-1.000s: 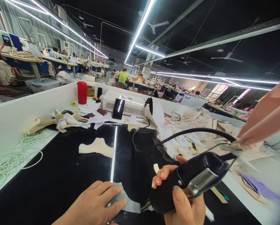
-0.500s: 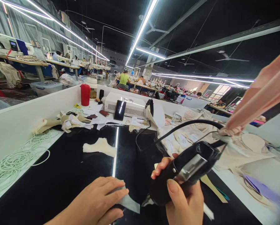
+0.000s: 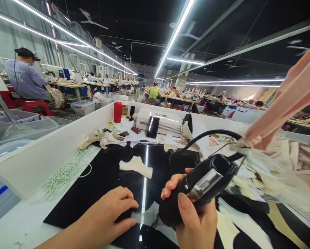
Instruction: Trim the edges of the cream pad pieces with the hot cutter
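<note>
My right hand (image 3: 196,218) is wrapped round a black corded hand tool (image 3: 193,193) with a silver metal lever and a pointed metal tip. The tip is aimed down and left, over a thin translucent fabric piece (image 3: 151,214) on the black work surface (image 3: 92,197). At the left end of that piece is my left hand (image 3: 115,211), fingers bent and thumb apart, holding nothing. Whether its fingertips touch the fabric, I cannot tell. Beyond the hands lies a cream shaped fabric piece (image 3: 135,166). A pink cloth strip (image 3: 281,103) is tied to the tool's rear end.
Pale green cord (image 3: 66,173) lies in loops at the left. Behind are a white vented box (image 3: 157,121), a phone (image 3: 152,127) and a red cup (image 3: 118,112). Cut fabric pieces (image 3: 243,221) cover the right side. A person in a purple shirt (image 3: 25,79) sits far left.
The view has swung left, bringing a seated person into sight. My left hand has drawn back from lying over the translucent piece to its left end. The tool's tip is now over the piece.
</note>
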`<state>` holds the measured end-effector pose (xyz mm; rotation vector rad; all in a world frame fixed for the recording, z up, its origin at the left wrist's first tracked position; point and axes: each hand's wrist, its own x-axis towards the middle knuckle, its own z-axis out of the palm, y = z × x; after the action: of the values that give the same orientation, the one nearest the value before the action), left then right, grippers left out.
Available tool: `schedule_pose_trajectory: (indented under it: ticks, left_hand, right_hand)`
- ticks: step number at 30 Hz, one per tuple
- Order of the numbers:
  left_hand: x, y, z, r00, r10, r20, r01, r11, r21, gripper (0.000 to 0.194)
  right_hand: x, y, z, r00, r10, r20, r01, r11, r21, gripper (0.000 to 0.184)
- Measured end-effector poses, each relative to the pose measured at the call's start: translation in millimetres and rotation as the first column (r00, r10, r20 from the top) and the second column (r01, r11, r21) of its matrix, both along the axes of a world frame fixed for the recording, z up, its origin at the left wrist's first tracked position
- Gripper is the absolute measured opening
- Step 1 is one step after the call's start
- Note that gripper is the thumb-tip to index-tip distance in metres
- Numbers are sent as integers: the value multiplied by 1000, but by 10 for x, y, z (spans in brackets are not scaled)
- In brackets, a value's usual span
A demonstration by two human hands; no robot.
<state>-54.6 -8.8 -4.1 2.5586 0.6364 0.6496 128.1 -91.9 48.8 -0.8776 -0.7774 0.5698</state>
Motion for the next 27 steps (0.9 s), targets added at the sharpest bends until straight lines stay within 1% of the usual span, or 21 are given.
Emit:
schedule_pose_trajectory:
  ticks: [4,7,10,12,16,18,21,25,27]
  left_hand:
    - [12,-42,-213,998,48,31,-47,998,-37,35]
    - [57,-44,-277,997,47,65,-41,996,-85,32]
    - [71,-44,-272,995,40,95,-28,992,-126,32]
    - [66,-51,-233,995,41,92,-27,988,-149,33]
    - [58,-76,-102,998,49,-39,-57,971,-231,32]
    - [58,-87,-66,995,57,-80,-75,964,-255,29]
    - [58,-93,-105,996,54,-69,-69,965,-254,24]
    - [47,-83,-218,998,60,-2,-59,971,-231,26]
    - [37,-80,-225,998,56,7,-53,974,-221,26]
  right_hand:
    - [-98,82,-11,1000,8,-21,-8,1000,-7,43]
    - [-125,119,-17,1000,15,-25,-16,1000,-9,43]
    - [-137,140,-29,999,23,-30,-23,1000,3,43]
    - [-152,149,-39,999,25,-29,-25,1000,10,43]
    - [-207,167,-61,999,41,-34,-40,999,26,41]
    - [-232,176,-72,998,48,-44,-47,998,32,41]
    - [-254,184,-80,997,53,-53,-51,998,33,43]
    - [-278,180,-72,997,60,-55,-58,998,37,44]
    - [-298,173,-69,996,64,-55,-62,997,40,42]
